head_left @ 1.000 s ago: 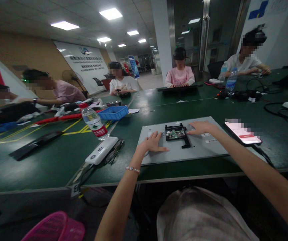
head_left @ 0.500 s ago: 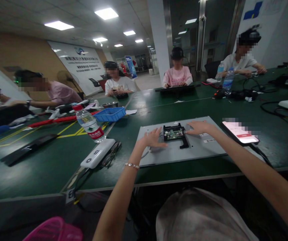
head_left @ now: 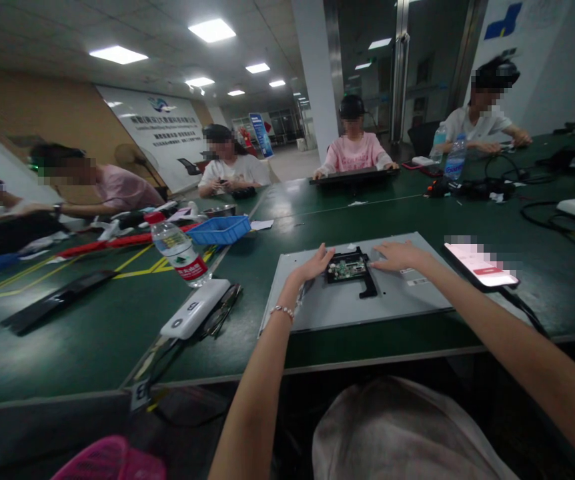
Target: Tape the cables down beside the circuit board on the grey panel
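A flat grey metal panel, like the back of a display, lies on the green table. At its middle is a black plastic frame around a green circuit board. My left hand is at the frame's left edge, fingers stretched toward it, and I see nothing held. At the right edge my right hand lies low over the panel, fingers extended and open. Whether the fingertips press on the frame is hard to tell.
A lit phone lies right of the panel. To the left are a white power bank, glasses, a water bottle, a blue tray and a long black strip. Several people sit around the table.
My left hand has moved from spread over the panel's left part to a narrower pose at the frame's left edge. My right hand has barely moved. The person opposite now grips the dark panel's sides.
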`<state>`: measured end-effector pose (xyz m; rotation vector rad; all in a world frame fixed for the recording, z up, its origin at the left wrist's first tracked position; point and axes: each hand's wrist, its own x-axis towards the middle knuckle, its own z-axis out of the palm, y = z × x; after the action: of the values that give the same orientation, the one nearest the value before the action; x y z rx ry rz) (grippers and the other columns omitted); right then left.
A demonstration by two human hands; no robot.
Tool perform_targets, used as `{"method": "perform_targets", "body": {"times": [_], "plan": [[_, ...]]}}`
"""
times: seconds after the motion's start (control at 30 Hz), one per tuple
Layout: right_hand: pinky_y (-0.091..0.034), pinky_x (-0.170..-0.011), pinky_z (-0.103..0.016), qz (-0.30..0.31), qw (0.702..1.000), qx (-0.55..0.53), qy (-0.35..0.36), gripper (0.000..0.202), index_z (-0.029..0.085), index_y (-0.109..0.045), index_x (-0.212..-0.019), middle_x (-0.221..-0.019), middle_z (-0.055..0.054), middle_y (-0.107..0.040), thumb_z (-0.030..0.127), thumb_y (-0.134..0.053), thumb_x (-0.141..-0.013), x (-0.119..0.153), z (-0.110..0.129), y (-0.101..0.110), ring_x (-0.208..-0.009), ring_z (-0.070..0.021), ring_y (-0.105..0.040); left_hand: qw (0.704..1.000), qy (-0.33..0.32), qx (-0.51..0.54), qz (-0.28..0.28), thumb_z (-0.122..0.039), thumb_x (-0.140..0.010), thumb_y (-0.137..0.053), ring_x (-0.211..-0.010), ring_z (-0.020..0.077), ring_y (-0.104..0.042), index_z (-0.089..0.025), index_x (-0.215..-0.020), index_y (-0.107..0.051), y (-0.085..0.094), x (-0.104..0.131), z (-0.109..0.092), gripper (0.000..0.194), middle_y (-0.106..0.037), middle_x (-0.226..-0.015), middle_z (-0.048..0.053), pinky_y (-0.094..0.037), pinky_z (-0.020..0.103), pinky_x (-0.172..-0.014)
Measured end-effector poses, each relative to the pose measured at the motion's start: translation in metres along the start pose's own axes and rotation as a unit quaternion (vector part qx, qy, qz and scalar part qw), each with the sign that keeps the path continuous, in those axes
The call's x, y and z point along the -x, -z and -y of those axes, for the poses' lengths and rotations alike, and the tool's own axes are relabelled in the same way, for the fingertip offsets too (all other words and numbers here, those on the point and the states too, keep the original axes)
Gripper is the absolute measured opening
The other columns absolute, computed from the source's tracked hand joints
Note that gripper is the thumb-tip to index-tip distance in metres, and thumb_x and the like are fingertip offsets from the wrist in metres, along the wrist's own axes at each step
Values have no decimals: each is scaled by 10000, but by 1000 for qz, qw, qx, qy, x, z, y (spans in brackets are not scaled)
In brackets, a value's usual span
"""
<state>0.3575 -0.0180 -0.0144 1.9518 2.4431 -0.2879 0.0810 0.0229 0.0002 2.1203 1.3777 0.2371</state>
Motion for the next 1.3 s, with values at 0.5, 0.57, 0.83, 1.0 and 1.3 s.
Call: {"method": "perform_targets", "body": {"times": [0.5, 0.57, 0.83, 1.0, 1.3], "plan": [[-303, -1004, -631, 20, 1000, -19, 12, 801, 222, -349, -1453, -1480, -142, -367, 708, -373, -817, 1, -10, 1, -1311, -398, -364, 998, -44, -32, -16, -751, -829, -253, -1439, 223, -118, -118, -1500, -62, -8, 3, 6, 942, -71, -1557, 101, -117, 325, -1180], [-356, -987, -571, 9, 1000, -29, -1, 717, 209, -399, -1424, -1421, -148, -455, 639, -403, -850, -2, -4, 7, -1265, -378, -432, 998, -52, -36, -19, -766, -812, -282, -1438, 240, -130, -109, -1500, -65, -8, 5, 6, 976, -82, -1558, 113, -129, 344, -1178], [-445, -881, -266, -104, 994, -39, 8, 404, 187, -627, -1209, -1194, -110, -650, 398, -531, -878, -33, 51, 28, -1090, -244, -589, 998, -67, -9, -17, -718, -731, -521, -1425, 274, -187, -131, -1500, -86, -2, 17, 3, 1061, -125, -1558, 125, -183, 364, -1167], [-471, -829, -280, -95, 995, 2, -7, 306, 170, -707, -1042, -1050, -128, -696, 364, -597, -833, -48, 70, 23, -1001, -242, -632, 997, -75, 3, -12, -638, -689, -624, -1420, 279, -208, -133, -1498, -90, 0, 19, 5, 1093, -142, -1559, 124, -210, 360, -1158], [-489, -816, -312, -114, 993, 32, -18, 271, 146, -712, -1020, -1056, -168, -685, 315, -569, -863, -53, 71, 20, -993, -258, -644, 997, -74, -13, -17, -661, -660, -640, -1407, 288, -242, -111, -1486, -137, -2, 16, 9, 1113, -184, -1547, 152, -211, 352, -1157]]}}
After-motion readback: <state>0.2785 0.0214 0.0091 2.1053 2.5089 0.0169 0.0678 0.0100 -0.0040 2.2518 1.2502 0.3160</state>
